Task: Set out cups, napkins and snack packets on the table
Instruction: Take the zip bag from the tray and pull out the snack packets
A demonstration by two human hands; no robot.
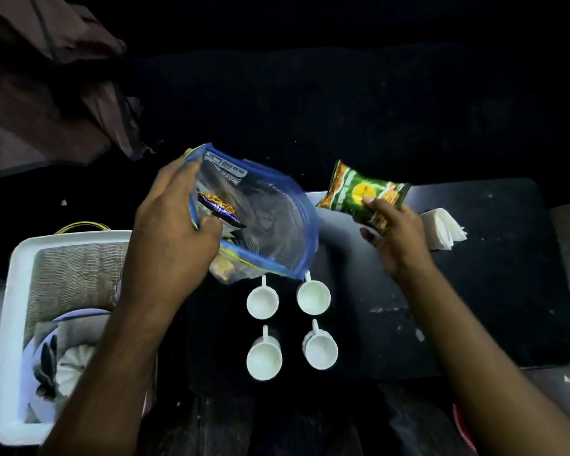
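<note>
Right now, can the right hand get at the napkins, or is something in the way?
Probably not yet: the right hand is full with the green snack packet. The napkins lie just beside it on the table, uncovered.

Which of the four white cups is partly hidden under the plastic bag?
The far-left cup: the plastic bag overlaps its handle; the other three show fully.

Four white cups (292,327), white napkins (445,232), green-and-orange packet (359,192) with yellow circle, clear blue-edged bag (264,218), white tray (14,291), black table (491,291).
</note>
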